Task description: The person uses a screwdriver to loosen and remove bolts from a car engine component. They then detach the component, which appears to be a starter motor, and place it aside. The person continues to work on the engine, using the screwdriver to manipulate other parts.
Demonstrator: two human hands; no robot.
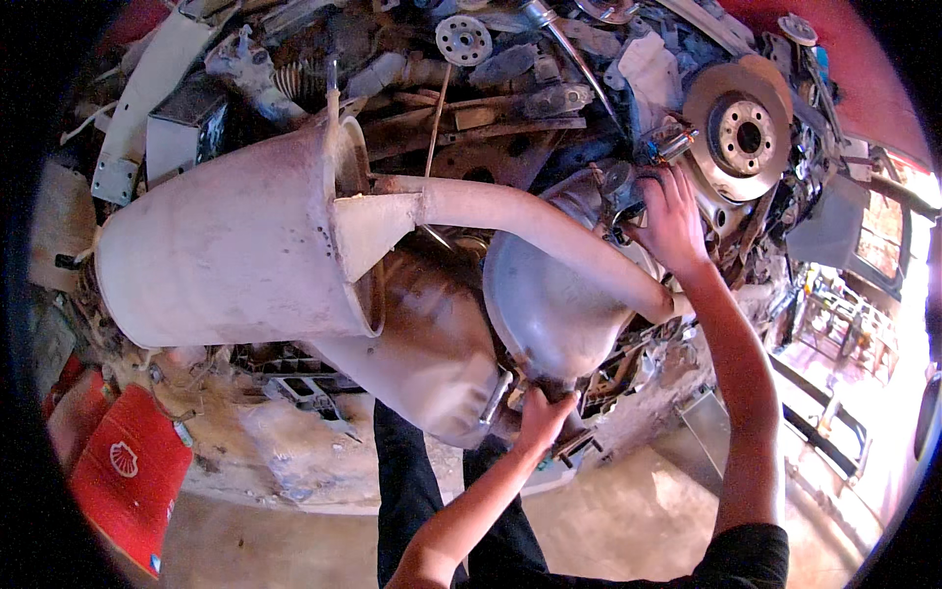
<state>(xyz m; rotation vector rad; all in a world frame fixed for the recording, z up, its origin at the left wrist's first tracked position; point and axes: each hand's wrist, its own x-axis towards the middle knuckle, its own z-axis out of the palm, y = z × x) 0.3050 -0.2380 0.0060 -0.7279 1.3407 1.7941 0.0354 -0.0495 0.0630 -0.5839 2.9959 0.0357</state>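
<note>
A rounded grey metal housing (540, 294) lies on the heap of car parts in front of me, partly behind a bent exhaust pipe. My left hand (542, 424) is closed around the dark lower end of this housing; its fingertips are partly hidden. At the upper right edge, my right hand (673, 218) curls over a dark fitting on the housing, its thumb toward the metal. The bent exhaust pipe (530, 221) crosses over the housing and joins a large pale muffler (226, 255) on the left. Below that sits another smooth grey metal part (422, 383), near my left wrist.
A brake disc (708, 108) lies beyond my right hand. A toothed round wheel (463, 40) and a long metal rod (579, 61) stick up at the back. A red container (132, 471) stands at lower left. Metal frames (834, 422) stand on the right.
</note>
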